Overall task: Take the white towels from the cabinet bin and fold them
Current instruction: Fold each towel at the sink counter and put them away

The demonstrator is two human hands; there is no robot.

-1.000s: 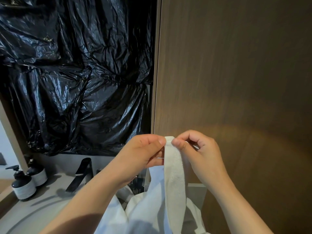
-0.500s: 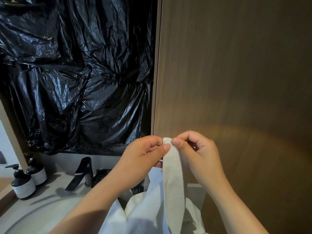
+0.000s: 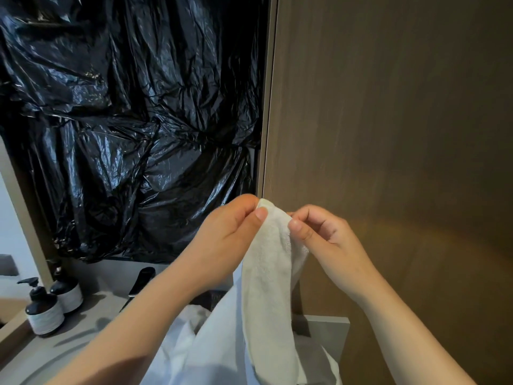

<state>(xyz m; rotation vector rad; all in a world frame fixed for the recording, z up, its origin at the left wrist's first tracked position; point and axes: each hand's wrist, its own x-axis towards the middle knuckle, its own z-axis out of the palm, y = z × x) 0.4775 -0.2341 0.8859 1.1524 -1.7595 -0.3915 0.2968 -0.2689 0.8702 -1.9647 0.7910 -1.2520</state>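
Observation:
A white terry towel [image 3: 268, 284] hangs as a narrow strip in front of me, held up by its top edge. My left hand [image 3: 224, 243] pinches the top left corner between thumb and fingers. My right hand [image 3: 322, 234] pinches the edge just to the right, a small gap away. Below, more white towels [image 3: 211, 351] lie heaped, partly hiding a dark bin [image 3: 215, 297] behind them. The lower end of the held towel runs out of the frame.
A brown wooden cabinet panel [image 3: 388, 134] fills the right side. Crumpled black plastic sheeting [image 3: 125, 134] covers the wall on the left. Two dark pump bottles [image 3: 44, 309] and a black faucet [image 3: 140, 284] stand on the grey counter [image 3: 83, 323] at the lower left.
My two hands have drawn slightly apart along the towel's top edge, spreading it a little. The left hand has risen a bit. The view has shifted slightly.

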